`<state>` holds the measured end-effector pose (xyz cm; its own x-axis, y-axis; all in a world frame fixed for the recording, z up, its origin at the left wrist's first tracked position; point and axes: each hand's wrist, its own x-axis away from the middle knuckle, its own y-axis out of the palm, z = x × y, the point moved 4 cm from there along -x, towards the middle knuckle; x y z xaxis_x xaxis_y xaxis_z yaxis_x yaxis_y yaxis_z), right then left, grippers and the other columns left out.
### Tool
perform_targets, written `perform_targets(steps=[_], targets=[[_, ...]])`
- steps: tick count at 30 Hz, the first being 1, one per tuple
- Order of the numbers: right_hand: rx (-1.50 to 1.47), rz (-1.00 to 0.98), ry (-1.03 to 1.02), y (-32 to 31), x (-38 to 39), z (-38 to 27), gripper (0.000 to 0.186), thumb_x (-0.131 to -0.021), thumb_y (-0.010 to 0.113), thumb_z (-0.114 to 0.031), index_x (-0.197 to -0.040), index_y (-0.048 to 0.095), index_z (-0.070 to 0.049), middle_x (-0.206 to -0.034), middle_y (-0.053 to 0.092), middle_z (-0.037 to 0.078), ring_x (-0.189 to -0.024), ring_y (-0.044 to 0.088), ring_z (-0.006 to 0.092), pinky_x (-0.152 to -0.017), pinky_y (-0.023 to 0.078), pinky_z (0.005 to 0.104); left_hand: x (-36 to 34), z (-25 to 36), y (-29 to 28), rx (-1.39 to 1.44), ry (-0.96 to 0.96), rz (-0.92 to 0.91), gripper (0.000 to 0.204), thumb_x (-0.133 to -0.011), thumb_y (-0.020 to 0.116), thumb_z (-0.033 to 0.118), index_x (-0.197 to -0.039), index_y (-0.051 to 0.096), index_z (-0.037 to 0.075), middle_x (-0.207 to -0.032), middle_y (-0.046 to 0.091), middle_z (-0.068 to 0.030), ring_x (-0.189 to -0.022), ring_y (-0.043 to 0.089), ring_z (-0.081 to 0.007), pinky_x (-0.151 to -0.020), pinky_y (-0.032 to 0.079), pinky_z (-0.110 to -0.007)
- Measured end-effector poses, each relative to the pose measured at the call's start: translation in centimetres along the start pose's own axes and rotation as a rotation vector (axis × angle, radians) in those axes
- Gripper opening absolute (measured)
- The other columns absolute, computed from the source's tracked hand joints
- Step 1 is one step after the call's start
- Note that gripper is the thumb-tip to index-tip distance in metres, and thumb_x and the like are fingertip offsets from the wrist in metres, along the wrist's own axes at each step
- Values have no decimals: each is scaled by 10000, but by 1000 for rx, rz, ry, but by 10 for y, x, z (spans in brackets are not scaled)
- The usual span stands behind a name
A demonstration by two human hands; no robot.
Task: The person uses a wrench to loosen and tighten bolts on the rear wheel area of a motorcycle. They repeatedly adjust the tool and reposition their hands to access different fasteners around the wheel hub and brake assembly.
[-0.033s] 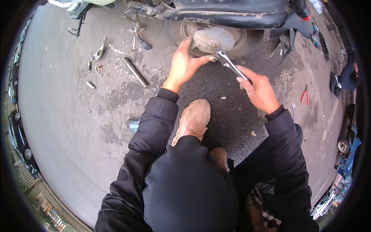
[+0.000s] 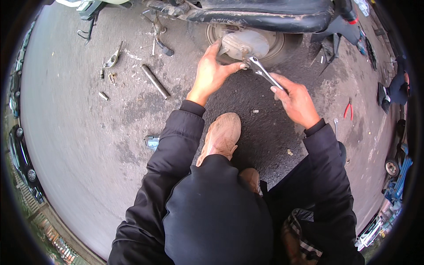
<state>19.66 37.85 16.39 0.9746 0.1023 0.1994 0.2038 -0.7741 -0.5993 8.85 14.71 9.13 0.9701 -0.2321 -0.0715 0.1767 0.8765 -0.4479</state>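
Observation:
My right hand (image 2: 297, 100) is closed around the handle of a silver ratchet wrench (image 2: 264, 73). The wrench's head rests against a small fitting at the lower edge of a grey wheel hub (image 2: 247, 43). My left hand (image 2: 212, 73) is at the hub's lower left, its index finger up along the hub's side and its thumb reaching toward the wrench head. Those fingers appear to pinch a small part there, which they mostly hide. The hub sits in a wheel (image 2: 276, 55) under a dark scooter body (image 2: 260, 17).
On the asphalt to the left lie a metal tube (image 2: 155, 82), a metal bracket (image 2: 113, 58), a socket (image 2: 103, 96) and a blue-grey object (image 2: 152, 142). Red-handled pliers (image 2: 349, 109) and a wrench (image 2: 335, 127) lie to the right. My shoe (image 2: 224, 134) is below my hands.

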Motion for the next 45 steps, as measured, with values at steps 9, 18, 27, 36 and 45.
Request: perform_targets(steps=[9,18,27,36,45], targets=[[157,4,168,18,-7,24,427,-1086,550,-398,-955,616,3,-711,561,209,-642,546,382,-629,456,449,0,-5,2,-33,29,15,883,-780,879,305,-1459,495,-108,-1408,590,-306,-1348,569,-402,-1135,442,-431],[50,149,264,48,-3,45,596,-1081,528,-516,-806,552,12,-662,471,119,-649,442,273,-613,412,417,1,-2,15,-87,81,146,812,-794,827,223,-1460,482,-89,-1408,578,-292,-1295,597,-417,-1088,490,-438],[-17,113,238,51,-7,58,579,-1079,549,-480,-823,588,38,-665,490,227,-614,414,389,-623,439,457,0,-18,3,397,-173,184,564,-979,743,314,-1366,590,-66,-1315,657,-196,-1141,674,-249,-1001,524,-357],[-128,115,267,64,-7,63,561,-1084,548,-475,-844,591,31,-658,466,126,-645,423,207,-646,444,406,12,-53,40,946,-800,46,1052,-931,480,837,-1316,519,-141,-1236,598,-251,-1137,636,-316,-999,520,-450],[-210,82,330,65,-8,66,529,-1096,545,-465,-805,550,-23,-695,427,-31,-666,388,89,-600,356,305,-36,-44,20,878,-834,-104,496,-1024,601,547,-874,587,74,-728,543,-36,-589,537,-166,-545,453,-339]])
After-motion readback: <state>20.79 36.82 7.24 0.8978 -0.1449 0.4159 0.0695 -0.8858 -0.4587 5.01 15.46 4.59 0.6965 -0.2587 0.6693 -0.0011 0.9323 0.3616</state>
